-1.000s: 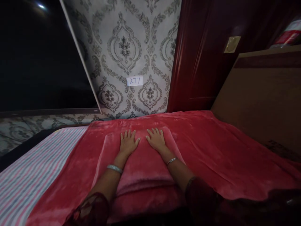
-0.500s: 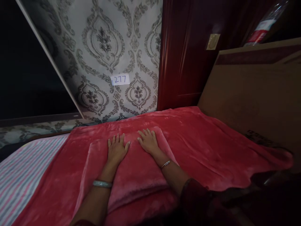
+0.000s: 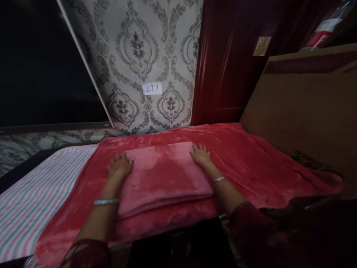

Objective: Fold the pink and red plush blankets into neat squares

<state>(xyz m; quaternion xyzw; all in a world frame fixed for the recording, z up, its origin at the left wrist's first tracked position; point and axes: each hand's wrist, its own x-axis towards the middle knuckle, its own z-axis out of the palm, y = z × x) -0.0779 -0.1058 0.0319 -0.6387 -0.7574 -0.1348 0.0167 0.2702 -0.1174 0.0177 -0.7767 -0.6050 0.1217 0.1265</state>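
Observation:
A plush pink folded blanket [image 3: 167,175] lies flat, its layers showing along the near edge. Under it spreads a larger red plush cover [image 3: 245,163]. My left hand [image 3: 120,166] rests at the folded blanket's left far corner, fingers spread. At the right far corner is my right hand [image 3: 200,154], its fingers apart and its thumb side against the blanket's edge. Neither hand grips anything. A pale bangle circles my left wrist and a thin bracelet my right.
A striped cloth [image 3: 50,182] shows to the left of the red cover. A large cardboard box [image 3: 301,111] stands at the right, with a plastic bottle [image 3: 323,31] behind its top edge. A dark screen [image 3: 50,67] and a patterned wall [image 3: 156,44] stand behind.
My hands have moved apart, from the top of the folded blanket out to its left and right edges. The view has shifted slightly to the left.

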